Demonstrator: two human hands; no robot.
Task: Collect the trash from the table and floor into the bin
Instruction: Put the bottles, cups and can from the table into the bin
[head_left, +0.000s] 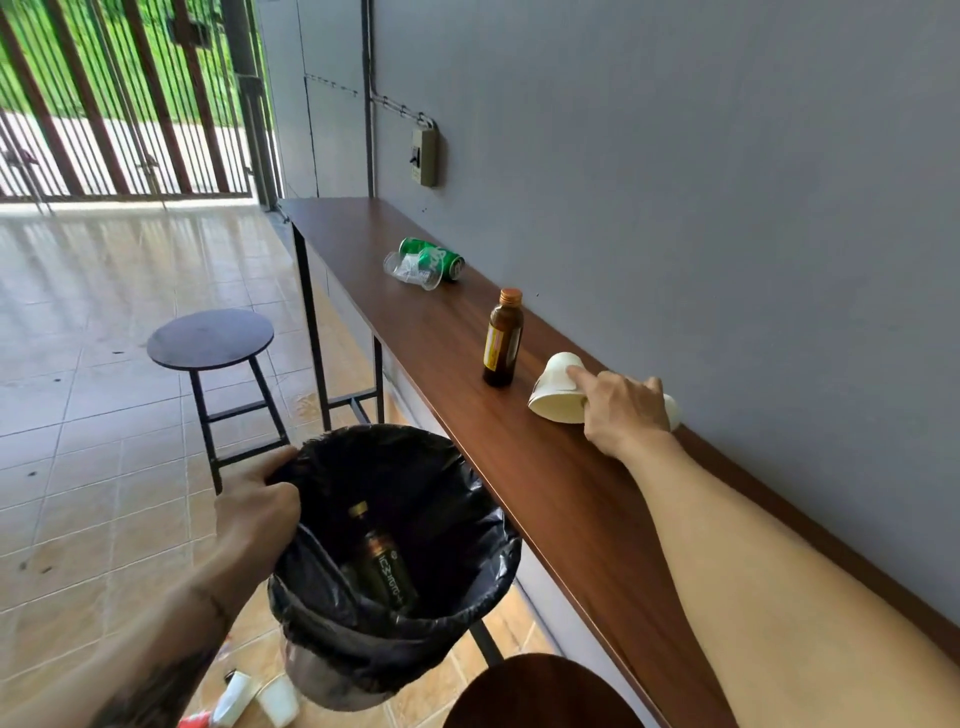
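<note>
Against the grey wall, on the narrow wood-grain worktop (545, 467), a white paper cup (558, 392) lies on its side, its wide mouth turned toward the camera and its tapered base pointing away. The right hand (626, 408) rests on it, forefinger stretched along the cup's upper side and the other fingers curled loosely by the rim; whether it has a firm grasp I cannot tell. A second pale cup (671, 410) peeks out just behind the knuckles. Just beside the cup stands a small brown glass bottle (503, 345) with a coppery metal cap and a yellow label, upright. Farther along the worktop a green drink can (434, 258) lies on its side, touching a crumpled clear plastic cup (413, 270).

Below the worktop's front edge, the left hand (254, 514) grips the rim of a round bin (384, 644) lined with a glossy, wrinkled black plastic bag (467, 561), fingers closed over the edge. Inside lies a dark bottle (384, 566) with a gold cap, tilted.

On the pale tiled floor (104, 364) under the bin lie more white cups (278, 699) and a bit of red litter, partly cut off. A round dark-topped stool (210, 338) on black metal legs stands apart, and another stool's wooden seat (540, 693) shows at the bottom edge.
</note>
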